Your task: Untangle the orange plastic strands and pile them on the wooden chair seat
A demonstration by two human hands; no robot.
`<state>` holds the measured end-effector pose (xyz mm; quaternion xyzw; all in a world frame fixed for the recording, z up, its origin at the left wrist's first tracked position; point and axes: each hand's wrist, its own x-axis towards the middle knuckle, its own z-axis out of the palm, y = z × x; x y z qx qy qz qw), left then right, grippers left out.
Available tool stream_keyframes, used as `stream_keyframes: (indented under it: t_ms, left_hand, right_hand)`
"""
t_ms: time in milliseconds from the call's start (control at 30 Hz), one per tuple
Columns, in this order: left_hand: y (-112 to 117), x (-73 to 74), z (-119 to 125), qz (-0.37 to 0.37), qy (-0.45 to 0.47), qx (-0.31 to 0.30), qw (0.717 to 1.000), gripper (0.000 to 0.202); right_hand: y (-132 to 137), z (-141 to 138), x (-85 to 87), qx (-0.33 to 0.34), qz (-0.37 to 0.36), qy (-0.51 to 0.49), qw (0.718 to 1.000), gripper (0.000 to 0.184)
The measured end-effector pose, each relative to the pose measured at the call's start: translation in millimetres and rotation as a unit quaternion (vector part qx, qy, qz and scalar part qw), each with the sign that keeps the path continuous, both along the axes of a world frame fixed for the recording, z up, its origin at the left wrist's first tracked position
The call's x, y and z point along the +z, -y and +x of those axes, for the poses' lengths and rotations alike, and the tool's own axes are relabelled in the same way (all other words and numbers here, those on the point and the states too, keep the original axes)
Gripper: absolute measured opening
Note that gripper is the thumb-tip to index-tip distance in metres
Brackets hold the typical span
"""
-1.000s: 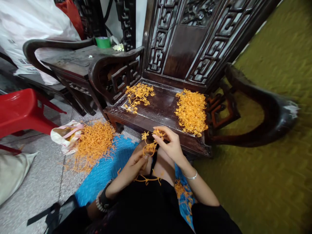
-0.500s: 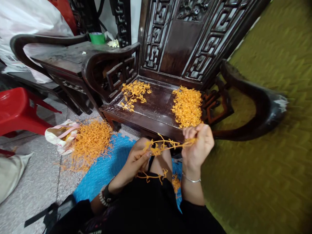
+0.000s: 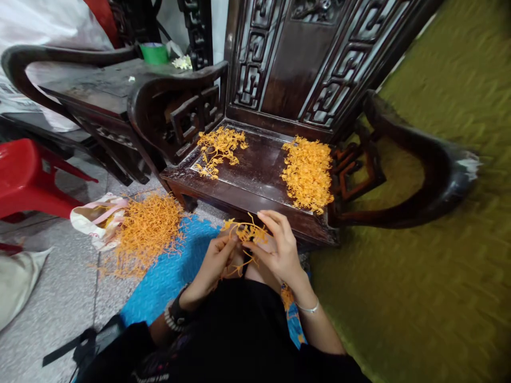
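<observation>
My left hand and my right hand meet over my knees and both pinch a small tangle of orange plastic strands. More strands hang down from it between the hands. Just beyond them is the seat of a dark carved wooden chair. On the seat lie a loose orange cluster at the left and a dense orange heap at the right.
A big pile of orange strands lies on the tiled floor beside a white and pink bag. I sit on a blue mat. A red plastic stool stands at left, a second dark chair behind it, and a green carpet at right.
My right hand had swung out to the right beside the dense heap, stretching a strand from the tangle. It has come back to the left hand and both pinch the tangle together.
</observation>
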<state>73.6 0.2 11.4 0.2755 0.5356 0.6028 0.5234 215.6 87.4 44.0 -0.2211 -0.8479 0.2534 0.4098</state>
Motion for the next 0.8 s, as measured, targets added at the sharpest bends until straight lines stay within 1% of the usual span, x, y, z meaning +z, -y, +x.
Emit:
stream_keyframes:
  t_ms: [33,67,100,167,233,300,367,433,500,567,633,733,800]
  left_hand:
    - [0,-0.4,1,0.0,-0.004,-0.009,1.0,0.057]
    - [0,-0.6,2,0.001,-0.009,-0.021,1.0,0.058]
    - [1,-0.9,2,0.003,-0.016,-0.036,0.999,0.059]
    - [2,-2.0,2,0.009,-0.032,-0.072,0.997,0.06]
    - [3,-4.4,0,0.015,-0.045,-0.111,0.993,0.059]
    - [3,-7.7,-2,0.014,-0.049,-0.129,0.99,0.059]
    - [4,-10.3,-6,0.005,-0.047,-0.129,0.991,0.059]
    - [4,-11.1,-8,-0.002,-0.045,-0.128,0.991,0.059]
    - [6,-9.7,-10,0.0,-0.047,-0.134,0.99,0.059]
    - [9,-6.9,-10,0.003,-0.047,-0.144,0.988,0.059]
    - [13,-4.0,-9,0.005,-0.047,-0.156,0.987,0.059]
    - [21,-1.8,-6,-0.006,-0.052,-0.173,0.984,0.06]
    - [26,-3.3,-5,-0.008,-0.045,-0.182,0.982,0.06]
  right_hand:
    - [0,-1,-0.8,-0.002,0.009,-0.007,1.0,0.041]
    - [0,-3,-1.2,-0.01,0.003,-0.024,1.0,0.031]
    - [1,-4,-1.2,-0.025,-0.02,-0.049,0.998,0.023]
    - [1,-7,0.1,-0.069,-0.113,-0.11,0.985,0.016]
    - [1,-8,2.9,-0.093,-0.231,-0.166,0.954,0.019]
    - [1,-8,6.2,-0.077,-0.33,-0.21,0.917,0.027]
    - [-1,-5,8.9,-0.045,-0.396,-0.226,0.889,0.033]
    - [-4,1,10.6,-0.022,-0.433,-0.216,0.875,0.036]
    - [-7,7,12.1,-0.011,-0.449,-0.202,0.87,0.037]
    - [-7,13,14.8,-0.013,-0.442,-0.205,0.873,0.038]
    - [-1,16,19.5,-0.041,-0.408,-0.217,0.886,0.036]
    - [16,16,28.5,-0.09,-0.341,-0.214,0.911,0.036]
    - [27,13,35.3,-0.094,-0.317,-0.187,0.925,0.038]
